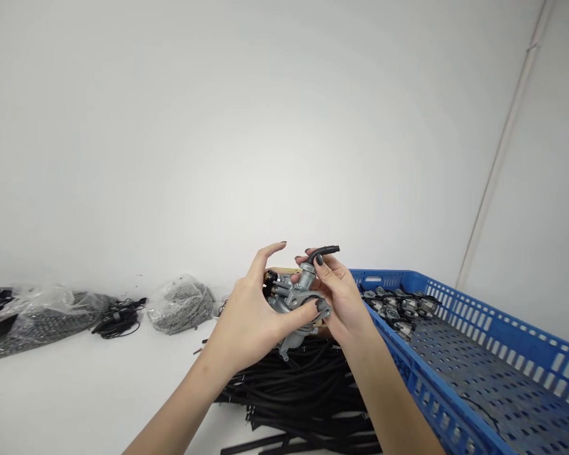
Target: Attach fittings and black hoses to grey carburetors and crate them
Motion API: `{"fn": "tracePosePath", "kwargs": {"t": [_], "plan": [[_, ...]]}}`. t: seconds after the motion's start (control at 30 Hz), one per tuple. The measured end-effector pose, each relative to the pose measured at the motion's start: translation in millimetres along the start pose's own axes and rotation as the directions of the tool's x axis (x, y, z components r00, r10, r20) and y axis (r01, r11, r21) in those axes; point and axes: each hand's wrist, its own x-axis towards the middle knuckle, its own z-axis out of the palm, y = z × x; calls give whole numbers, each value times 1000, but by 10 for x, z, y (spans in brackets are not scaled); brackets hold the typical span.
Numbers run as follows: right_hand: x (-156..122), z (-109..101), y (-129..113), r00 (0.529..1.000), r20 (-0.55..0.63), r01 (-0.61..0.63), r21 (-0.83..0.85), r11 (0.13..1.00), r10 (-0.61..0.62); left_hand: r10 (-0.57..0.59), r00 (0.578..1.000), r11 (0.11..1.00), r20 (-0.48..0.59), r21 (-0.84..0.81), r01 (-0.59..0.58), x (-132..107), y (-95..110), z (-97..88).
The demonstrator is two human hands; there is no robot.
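Note:
Both hands are raised in front of me around a grey metal carburetor [293, 297]. My left hand [253, 316] grips its body, the thumb pressed over the flange and the index finger lifted away. At the top of the carburetor sits a ribbed cap with a bent black rubber elbow [323, 251] pointing right. My right hand [344, 294] pinches this elbow between thumb and fingers near the cap. A black and brass part shows at the carburetor's left side. Below the hands lies a heap of black rubber hoses [298, 392].
At right stands a blue plastic crate [455, 395] with several carburetors [393, 306] at its far end. Along the wall on the left lie clear bags of small metal parts [183, 304] and a bundle of black cables [118, 318]. A white table [99, 385] lies beneath.

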Motion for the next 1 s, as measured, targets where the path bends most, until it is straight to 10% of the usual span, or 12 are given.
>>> {"fn": "tracePosePath", "kwargs": {"t": [1.0], "plan": [[0,-1,95,993,36,-111,-33,993,113,41,997,993,-65,114,-34,-44,31,28]]}}
